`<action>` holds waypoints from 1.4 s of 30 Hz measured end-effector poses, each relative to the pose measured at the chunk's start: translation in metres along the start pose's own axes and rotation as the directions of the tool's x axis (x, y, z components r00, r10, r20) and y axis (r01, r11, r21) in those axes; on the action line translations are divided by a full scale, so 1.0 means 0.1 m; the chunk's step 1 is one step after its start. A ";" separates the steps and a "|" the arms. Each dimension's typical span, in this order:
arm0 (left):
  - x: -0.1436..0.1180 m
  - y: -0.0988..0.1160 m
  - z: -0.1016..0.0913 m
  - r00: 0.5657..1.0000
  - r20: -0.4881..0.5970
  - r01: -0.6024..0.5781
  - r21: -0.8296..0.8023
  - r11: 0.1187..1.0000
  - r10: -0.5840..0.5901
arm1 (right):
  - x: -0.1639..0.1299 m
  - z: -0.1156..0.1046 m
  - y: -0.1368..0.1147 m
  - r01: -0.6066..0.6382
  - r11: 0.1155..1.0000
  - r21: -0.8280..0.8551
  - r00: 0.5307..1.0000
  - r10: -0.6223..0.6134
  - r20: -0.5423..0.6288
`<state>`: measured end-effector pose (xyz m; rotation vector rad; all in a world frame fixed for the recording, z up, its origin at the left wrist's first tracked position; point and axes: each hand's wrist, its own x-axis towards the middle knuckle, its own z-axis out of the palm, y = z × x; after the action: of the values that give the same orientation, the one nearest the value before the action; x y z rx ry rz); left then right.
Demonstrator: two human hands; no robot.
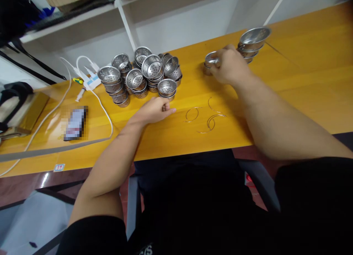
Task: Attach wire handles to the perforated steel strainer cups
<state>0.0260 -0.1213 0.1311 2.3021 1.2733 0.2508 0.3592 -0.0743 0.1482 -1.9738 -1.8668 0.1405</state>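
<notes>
My right hand [227, 65] is stretched out across the yellow table [303, 82] and grips a small perforated steel strainer cup [211, 59] beside a short stack of the same cups [250, 42]. My left hand [156, 110] rests on the table with its fingers curled, just in front of a large pile of stacked strainer cups [140, 75]. Whether it pinches anything is unclear. Several thin curved wire handles [206, 117] lie on the table between my two forearms.
A pixelated phone [75, 123] lies at the left, with a white power strip [92, 80] and white cables [104, 111] behind it. A gold box [30, 111] sits at the far left. White shelving [124, 16] stands behind the table.
</notes>
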 end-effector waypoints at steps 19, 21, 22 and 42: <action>-0.02 -0.01 -0.01 1.000 -0.013 -0.018 -0.028 0.999 0.017 | 0.22 0.05 0.19 -0.016 0.991 0.136 0.999 0.021 -0.035; -0.03 0.00 -0.01 0.998 -0.034 -0.053 -0.054 0.997 0.051 | 0.21 0.05 0.17 0.059 0.985 0.159 0.995 -0.045 -0.095; -0.05 0.01 -0.01 0.995 -0.059 -0.083 -0.072 0.994 0.079 | 0.19 0.06 0.16 0.114 0.979 0.168 0.989 -0.096 -0.112; 0.06 -0.20 0.16 0.781 -0.573 -0.306 -0.004 0.952 0.248 | -0.60 0.24 -0.53 0.707 0.531 0.468 0.656 -0.740 -0.151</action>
<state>0.0203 -0.1130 0.1073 2.4082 1.1233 1.1556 0.2956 -0.1267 0.1328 -0.7434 -2.2528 0.3870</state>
